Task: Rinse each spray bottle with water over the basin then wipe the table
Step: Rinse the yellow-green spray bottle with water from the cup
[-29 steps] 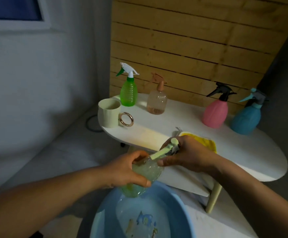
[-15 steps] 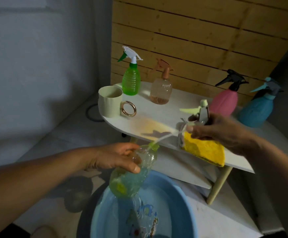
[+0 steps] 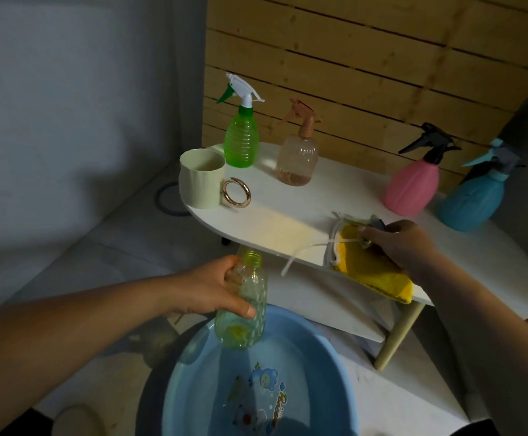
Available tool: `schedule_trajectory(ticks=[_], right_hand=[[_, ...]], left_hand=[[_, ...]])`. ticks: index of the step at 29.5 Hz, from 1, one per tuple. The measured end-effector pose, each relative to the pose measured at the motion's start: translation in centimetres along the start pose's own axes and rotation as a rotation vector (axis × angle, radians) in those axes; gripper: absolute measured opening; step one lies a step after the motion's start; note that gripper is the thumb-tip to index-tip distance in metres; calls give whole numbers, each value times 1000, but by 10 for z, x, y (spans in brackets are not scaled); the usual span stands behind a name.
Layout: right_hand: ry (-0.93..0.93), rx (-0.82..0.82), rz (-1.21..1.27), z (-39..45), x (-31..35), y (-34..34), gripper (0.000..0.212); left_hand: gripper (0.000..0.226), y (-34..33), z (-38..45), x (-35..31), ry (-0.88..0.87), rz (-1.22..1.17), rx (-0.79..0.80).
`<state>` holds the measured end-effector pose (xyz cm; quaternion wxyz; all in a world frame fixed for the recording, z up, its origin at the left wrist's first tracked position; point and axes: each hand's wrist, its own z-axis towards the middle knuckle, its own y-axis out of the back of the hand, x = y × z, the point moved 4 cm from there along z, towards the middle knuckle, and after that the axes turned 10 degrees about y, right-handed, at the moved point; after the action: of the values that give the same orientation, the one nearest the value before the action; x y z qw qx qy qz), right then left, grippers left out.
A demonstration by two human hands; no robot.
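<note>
My left hand (image 3: 215,289) grips a clear yellow-green bottle (image 3: 243,322) with no top, upright above the rim of the blue basin (image 3: 193,369). My right hand (image 3: 404,247) rests on the yellow cloth (image 3: 372,272) at the white table's (image 3: 281,228) front edge, holding the bottle's spray head (image 3: 371,229); its thin tube (image 3: 300,251) trails over the edge. Green (image 3: 240,138), peach (image 3: 297,158), pink (image 3: 413,184) and blue (image 3: 473,199) spray bottles stand along the back.
A cream cup (image 3: 201,179) with a gold ring handle (image 3: 236,193) stands on the table's left end. A wooden slat wall (image 3: 366,67) rises behind it. A lower shelf (image 3: 335,313) and a table leg (image 3: 396,335) lie just right of the basin.
My right hand pulled the spray head out of the bottle and brought it down onto the yellow cloth. My left hand turned the bottle upright over the basin.
</note>
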<state>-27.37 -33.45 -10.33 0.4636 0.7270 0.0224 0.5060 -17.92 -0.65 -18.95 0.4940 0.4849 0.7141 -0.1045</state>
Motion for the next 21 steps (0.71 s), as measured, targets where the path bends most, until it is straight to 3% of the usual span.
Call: schedule_trajectory(ticks=[6, 8, 10, 12, 15, 18, 21], right_hand=[[23, -97, -311, -3, 8, 9, 88], [130, -182, -381, -8, 24, 7, 83], [313, -206, -254, -13, 52, -5, 58], [474, -116, -108, -16, 85, -28, 30], [513, 120, 89, -20, 131, -76, 13], [451, 317, 197, -18, 165, -123, 25], [389, 393, 147, -14, 180, -148, 34]], left_hand=[[75, 2, -2, -7, -25, 32, -27], [79, 4, -2, -6, -32, 38, -44], [82, 6, -2, -5, -37, 52, -57], [84, 5, -1, -8, -51, 62, -69], [83, 6, 0, -13, -76, 44, -69], [86, 7, 0, -11, -87, 86, -85], [87, 5, 0, -8, -94, 99, -61]])
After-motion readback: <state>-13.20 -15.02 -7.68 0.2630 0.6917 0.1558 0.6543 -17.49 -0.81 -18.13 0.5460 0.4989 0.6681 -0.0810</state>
